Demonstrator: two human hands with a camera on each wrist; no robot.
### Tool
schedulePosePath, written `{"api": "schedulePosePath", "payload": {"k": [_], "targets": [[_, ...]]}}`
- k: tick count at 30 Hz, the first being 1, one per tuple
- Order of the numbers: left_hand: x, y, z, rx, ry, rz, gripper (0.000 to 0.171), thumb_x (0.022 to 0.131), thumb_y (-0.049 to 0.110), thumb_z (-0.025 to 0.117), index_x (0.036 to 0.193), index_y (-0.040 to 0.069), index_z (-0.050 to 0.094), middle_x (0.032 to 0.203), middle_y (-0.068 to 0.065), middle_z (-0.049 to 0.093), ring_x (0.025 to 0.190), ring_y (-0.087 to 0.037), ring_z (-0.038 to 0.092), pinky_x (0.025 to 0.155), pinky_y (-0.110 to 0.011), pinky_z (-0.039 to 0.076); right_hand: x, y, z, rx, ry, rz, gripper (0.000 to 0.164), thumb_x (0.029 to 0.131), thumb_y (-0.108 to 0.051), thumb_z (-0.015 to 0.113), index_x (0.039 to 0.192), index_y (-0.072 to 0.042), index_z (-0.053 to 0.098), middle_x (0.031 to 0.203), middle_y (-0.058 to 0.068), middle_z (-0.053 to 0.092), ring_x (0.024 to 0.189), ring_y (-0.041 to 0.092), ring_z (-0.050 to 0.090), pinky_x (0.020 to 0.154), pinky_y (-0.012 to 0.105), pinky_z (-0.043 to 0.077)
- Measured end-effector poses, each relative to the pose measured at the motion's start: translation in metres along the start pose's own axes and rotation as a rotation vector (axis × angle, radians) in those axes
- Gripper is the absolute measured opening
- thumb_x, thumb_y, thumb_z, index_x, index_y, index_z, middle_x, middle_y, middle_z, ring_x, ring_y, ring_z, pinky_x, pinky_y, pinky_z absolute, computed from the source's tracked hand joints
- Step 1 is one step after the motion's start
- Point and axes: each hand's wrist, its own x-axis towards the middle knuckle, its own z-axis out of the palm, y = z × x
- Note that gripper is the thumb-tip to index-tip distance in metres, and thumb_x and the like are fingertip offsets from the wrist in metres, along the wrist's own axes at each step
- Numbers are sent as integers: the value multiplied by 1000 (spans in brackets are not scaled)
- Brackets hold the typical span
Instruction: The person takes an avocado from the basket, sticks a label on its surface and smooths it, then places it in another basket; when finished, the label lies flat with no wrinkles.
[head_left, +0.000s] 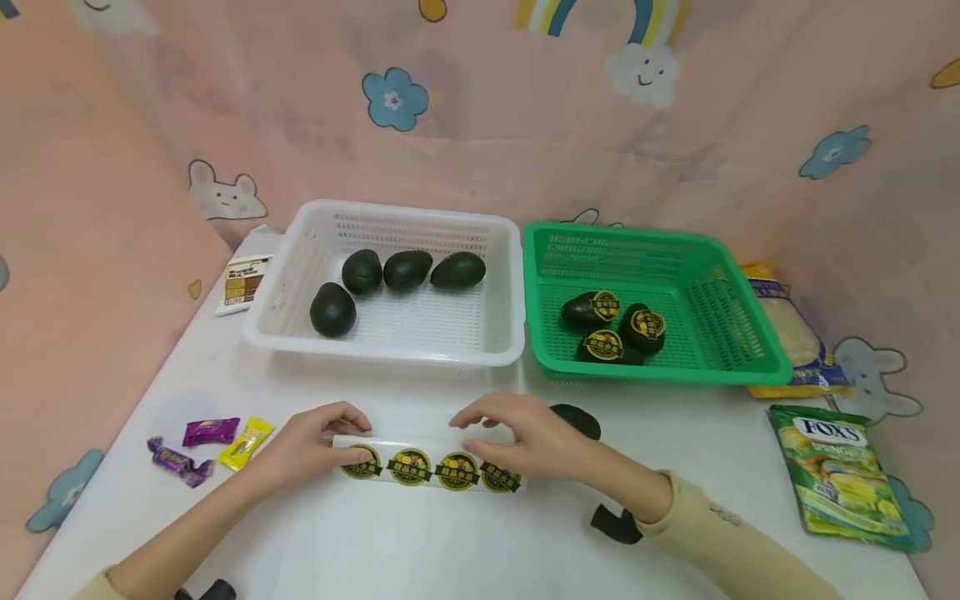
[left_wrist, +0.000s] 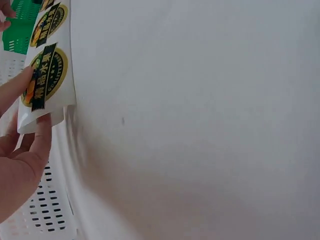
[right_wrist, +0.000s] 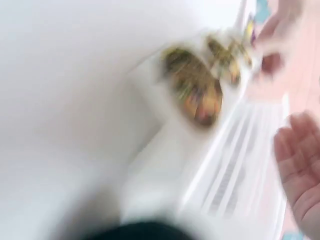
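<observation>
A curved white sheet of round black-and-gold stickers (head_left: 435,471) is held above the white table. My left hand (head_left: 318,442) pinches its left end, thumb on the printed face and fingers behind, as the left wrist view also shows the sticker sheet (left_wrist: 52,75). Over the right end of the sheet is my right hand (head_left: 525,433), its fingers loosely bent in the head view. The blurred right wrist view shows the right hand (right_wrist: 305,170) apart from the sheet, with fingers extended. A dark avocado (head_left: 576,421) lies on the table, partly hidden behind the right hand.
Behind the hands stand a white basket (head_left: 382,354) with several plain avocados and a green basket (head_left: 660,373) with 3 stickered ones. Wrapped candies (head_left: 212,431) lie at left, a FOX'S bag (head_left: 840,475) at right. A yellow-blue packet (head_left: 795,329) sits beside the green basket.
</observation>
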Motion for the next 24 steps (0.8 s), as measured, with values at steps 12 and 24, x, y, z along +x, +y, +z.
{"api": "schedulePosePath", "payload": {"k": [12,24], "targets": [[-5,44,12,-102,98,250,52,79,18,83,124,25,59,116,6,59,108,-13,60,80,-52,54,56,-16,42,125,12,120,30,90,-27,72,117,-14,69,92,-10,72,76,-1,63,65,18,51],[-5,53,13,-55,135,327,65,78,-1,81,134,20,54,139,-1,41,123,-21,44,78,-36,56,62,-13,43,312,-31,176,14,90,-27,73,99,-19,78,87,-18,72,79,1,65,64,23,53]]}}
